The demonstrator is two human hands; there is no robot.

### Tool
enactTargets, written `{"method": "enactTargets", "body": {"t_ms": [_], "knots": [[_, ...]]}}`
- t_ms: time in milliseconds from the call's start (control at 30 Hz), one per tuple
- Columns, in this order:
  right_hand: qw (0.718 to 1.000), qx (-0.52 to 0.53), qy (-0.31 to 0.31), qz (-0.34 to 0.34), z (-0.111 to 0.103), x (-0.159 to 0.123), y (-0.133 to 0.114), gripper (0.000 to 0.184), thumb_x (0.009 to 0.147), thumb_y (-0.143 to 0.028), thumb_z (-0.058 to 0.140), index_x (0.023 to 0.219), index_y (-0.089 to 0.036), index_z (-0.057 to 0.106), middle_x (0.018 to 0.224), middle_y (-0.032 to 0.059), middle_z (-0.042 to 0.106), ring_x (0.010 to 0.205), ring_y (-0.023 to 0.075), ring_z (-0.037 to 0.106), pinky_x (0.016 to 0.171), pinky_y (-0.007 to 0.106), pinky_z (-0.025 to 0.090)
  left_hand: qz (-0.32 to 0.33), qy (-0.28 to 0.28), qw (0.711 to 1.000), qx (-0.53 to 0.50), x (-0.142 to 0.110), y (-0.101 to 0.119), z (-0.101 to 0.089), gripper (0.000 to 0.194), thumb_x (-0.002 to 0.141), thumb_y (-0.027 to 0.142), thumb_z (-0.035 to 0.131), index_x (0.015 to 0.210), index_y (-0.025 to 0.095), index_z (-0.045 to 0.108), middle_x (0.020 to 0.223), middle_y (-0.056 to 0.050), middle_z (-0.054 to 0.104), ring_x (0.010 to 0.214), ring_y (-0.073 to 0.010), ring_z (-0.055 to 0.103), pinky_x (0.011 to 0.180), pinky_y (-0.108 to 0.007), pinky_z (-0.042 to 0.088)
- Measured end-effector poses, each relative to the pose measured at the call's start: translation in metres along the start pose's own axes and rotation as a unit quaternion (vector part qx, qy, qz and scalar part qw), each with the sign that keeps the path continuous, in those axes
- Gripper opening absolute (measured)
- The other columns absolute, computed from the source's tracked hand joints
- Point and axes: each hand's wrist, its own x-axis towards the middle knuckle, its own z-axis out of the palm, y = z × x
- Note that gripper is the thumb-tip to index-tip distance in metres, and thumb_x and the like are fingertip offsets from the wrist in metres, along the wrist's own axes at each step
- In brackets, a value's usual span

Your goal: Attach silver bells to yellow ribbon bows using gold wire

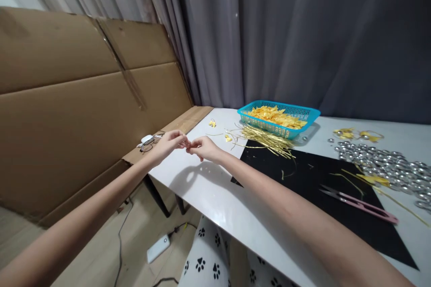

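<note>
Above the white table's left part, my left hand [172, 144] and my right hand [206, 149] meet at the fingertips. Both are closed in a pinch, and whatever lies between the fingers is too small or hidden to make out. Just right of them, a bundle of thin gold strips [267, 140] lies partly on a black mat [292, 166]. Two small yellow pieces rest behind my hands, one a yellow bow-like piece [212, 123] and the other a yellow scrap [228, 138].
A blue basket [245, 118] of yellow pieces stands at the back. Pink-handled scissors [362, 204] lie on the mat, beside many silver beads [384, 161]. Cardboard [84, 112] walls the left, with glasses [148, 144] near its foot. A white power bank-like device [158, 249] and cables lie on the floor.
</note>
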Motion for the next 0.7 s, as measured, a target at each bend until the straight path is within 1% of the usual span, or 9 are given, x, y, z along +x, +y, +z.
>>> {"method": "enactTargets", "body": {"t_ms": [133, 233, 333, 400, 467, 533, 567, 667, 700], "knots": [[0.999, 0.023, -0.023, -0.027, -0.012, -0.002, -0.008, 0.017, 0.073, -0.02, 0.059, 0.087, -0.01, 0.061, 0.082, 0.003, 0.059, 0.044, 0.0011, 0.042, 0.036, 0.016, 0.04, 0.016, -0.006, 1.0, 0.001, -0.003, 0.015, 0.002, 0.013, 0.07, 0.028, 0.058, 0.068, 0.015, 0.058, 0.065, -0.001, 0.062, 0.064, -0.0146, 0.059, 0.068, -0.029, 0.046], [0.996, 0.041, -0.07, -0.035, -0.016, 0.001, -0.015, 0.022, 0.069, -0.017, 0.062, 0.09, -0.011, 0.061, 0.085, 0.0019, 0.057, 0.045, 0.0, 0.041, 0.036, 0.015, 0.041, 0.027, -0.01, 1.0, -0.005, 0.001, 0.018, -0.002, 0.011, 0.071, 0.026, 0.058, 0.07, 0.016, 0.057, 0.067, 0.0, 0.062, 0.065, -0.0143, 0.059, 0.065, -0.027, 0.046], [0.993, 0.049, -0.098, -0.04, -0.011, 0.012, -0.016, 0.016, 0.07, -0.017, 0.059, 0.084, -0.01, 0.062, 0.077, 0.0008, 0.057, 0.045, 0.0001, 0.038, 0.036, 0.014, 0.04, 0.029, -0.014, 0.999, -0.011, 0.009, 0.015, -0.008, 0.01, 0.072, 0.025, 0.058, 0.069, 0.016, 0.056, 0.064, 0.0, 0.062, 0.059, -0.0132, 0.056, 0.058, -0.025, 0.043], [0.994, 0.042, -0.09, -0.042, -0.005, 0.023, -0.012, 0.015, 0.073, -0.021, 0.059, 0.081, -0.009, 0.063, 0.071, 0.0004, 0.056, 0.045, 0.001, 0.039, 0.037, 0.014, 0.042, 0.029, -0.012, 0.999, -0.02, 0.015, 0.009, -0.013, 0.01, 0.072, 0.024, 0.058, 0.067, 0.016, 0.055, 0.061, 0.0, 0.061, 0.056, -0.0132, 0.055, 0.056, -0.026, 0.042], [0.996, 0.024, -0.071, -0.044, -0.001, 0.036, -0.003, 0.017, 0.075, -0.022, 0.057, 0.081, -0.008, 0.064, 0.063, -0.0004, 0.054, 0.044, 0.0024, 0.043, 0.039, 0.016, 0.045, 0.033, -0.002, 0.999, -0.034, 0.023, 0.001, -0.018, 0.011, 0.072, 0.024, 0.058, 0.066, 0.016, 0.056, 0.061, 0.0, 0.061, 0.058, -0.0139, 0.056, 0.058, -0.027, 0.043], [0.998, -0.004, -0.044, -0.05, -0.002, 0.05, 0.006, 0.017, 0.075, -0.021, 0.057, 0.08, -0.008, 0.067, 0.059, -0.0002, 0.055, 0.043, 0.0041, 0.046, 0.041, 0.017, 0.045, 0.04, 0.026, 0.998, -0.049, 0.031, -0.01, -0.022, 0.011, 0.071, 0.023, 0.06, 0.064, 0.016, 0.057, 0.064, -0.001, 0.061, 0.064, -0.015, 0.057, 0.063, -0.028, 0.044], [0.998, -0.02, -0.024, -0.057, -0.006, 0.056, 0.01, 0.016, 0.073, -0.019, 0.058, 0.079, -0.008, 0.068, 0.059, 0.0007, 0.057, 0.043, 0.0048, 0.048, 0.042, 0.018, 0.044, 0.044, 0.053, 0.996, -0.058, 0.036, -0.017, -0.022, 0.01, 0.07, 0.022, 0.061, 0.063, 0.016, 0.057, 0.068, -0.001, 0.062, 0.069, -0.0158, 0.057, 0.066, -0.028, 0.044], [0.991, -0.065, 0.067, -0.099, -0.03, 0.074, 0.011, 0.008, 0.067, -0.012, 0.064, 0.07, -0.01, 0.072, 0.069, 0.004, 0.062, 0.054, 0.006, 0.051, 0.052, 0.017, 0.044, 0.042, 0.177, 0.979, -0.091, 0.051, -0.038, -0.011, 0.01, 0.072, 0.02, 0.06, 0.064, 0.017, 0.056, 0.087, -0.002, 0.06, 0.092, -0.0169, 0.054, 0.075, -0.026, 0.042], [0.985, -0.078, 0.103, -0.111, -0.04, 0.08, 0.009, 0.009, 0.066, -0.009, 0.064, 0.067, -0.011, 0.072, 0.071, 0.0046, 0.063, 0.059, 0.0068, 0.052, 0.056, 0.017, 0.044, 0.032, 0.21, 0.971, -0.107, 0.058, -0.045, -0.002, 0.009, 0.076, 0.02, 0.057, 0.068, 0.017, 0.056, 0.087, -0.001, 0.059, 0.092, -0.016, 0.053, 0.077, -0.026, 0.042]]}}
